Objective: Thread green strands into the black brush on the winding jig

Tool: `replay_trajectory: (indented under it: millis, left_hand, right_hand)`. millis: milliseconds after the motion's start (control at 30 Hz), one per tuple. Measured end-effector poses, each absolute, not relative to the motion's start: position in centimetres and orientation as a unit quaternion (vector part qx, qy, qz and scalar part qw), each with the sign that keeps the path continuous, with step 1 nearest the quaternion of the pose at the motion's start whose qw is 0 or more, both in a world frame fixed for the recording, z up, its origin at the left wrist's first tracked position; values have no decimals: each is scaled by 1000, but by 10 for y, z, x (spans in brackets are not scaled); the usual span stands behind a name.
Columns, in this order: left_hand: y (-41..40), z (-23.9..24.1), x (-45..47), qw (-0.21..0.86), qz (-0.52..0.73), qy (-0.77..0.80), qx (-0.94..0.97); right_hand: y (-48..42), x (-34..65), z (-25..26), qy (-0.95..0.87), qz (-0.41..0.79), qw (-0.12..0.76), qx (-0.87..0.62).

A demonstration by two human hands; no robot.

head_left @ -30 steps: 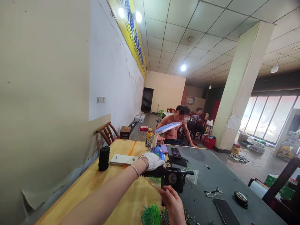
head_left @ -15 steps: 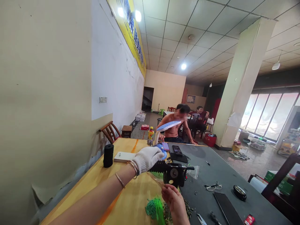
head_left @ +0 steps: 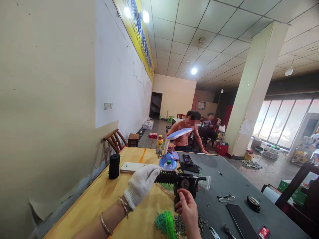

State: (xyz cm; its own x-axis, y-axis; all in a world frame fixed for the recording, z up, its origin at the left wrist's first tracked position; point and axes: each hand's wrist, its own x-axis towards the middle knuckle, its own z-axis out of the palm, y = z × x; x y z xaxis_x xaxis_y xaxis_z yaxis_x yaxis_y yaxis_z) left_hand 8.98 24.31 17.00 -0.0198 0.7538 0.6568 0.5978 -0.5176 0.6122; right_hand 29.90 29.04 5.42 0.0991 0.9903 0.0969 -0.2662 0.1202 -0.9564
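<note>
My left hand (head_left: 142, 184), in a white knit glove, is closed around the left end of a black ribbed rod (head_left: 167, 177). The rod runs sideways into a small black device (head_left: 191, 186) with a round disc on its front. My bare right hand (head_left: 188, 207) is at the device's lower front, thumb and finger pinched together; whatever lies between them is too small to make out. Below, on the table, are a pile of teal beads (head_left: 160, 222), a bundle of bright green strands (head_left: 169, 223) and dark small pieces (head_left: 179, 224), partly behind my right wrist.
Beyond the device stand a blue desk lamp (head_left: 165, 153), a clear bottle (head_left: 168, 166) and a drink bottle (head_left: 159, 144). A black spool (head_left: 114, 166) stands left. Glasses (head_left: 226, 198), a black phone-like slab (head_left: 240, 220) and pliers (head_left: 214, 233) lie right. A person (head_left: 181, 136) sits across.
My left hand has moved down and left from above the rod to its left end, uncovering the clear bottle. My right hand has risen slightly to the device's front.
</note>
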Motion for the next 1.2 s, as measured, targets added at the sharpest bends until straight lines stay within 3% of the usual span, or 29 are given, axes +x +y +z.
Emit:
replay_trajectory:
  millis: [100,233,500,733,1200]
  left_hand:
    - [248,161,96,-1,492,505,709]
    - [265,153,109,-100,357,512,775]
    - [300,127,135,-82,132,570,807]
    - [315,119,131,-70,161,556,812]
    - [339,152,120,-14,144,559,816]
  right_hand:
    - [306,288,63,-464,492,593,-438]
    - [323,274,60,-450,496,572,-473]
    - [329,261,37,-428,563,528,-471]
    - [327,264,24,-434,549,551,-455]
    - [330,264,7,-470,487,577,-456]
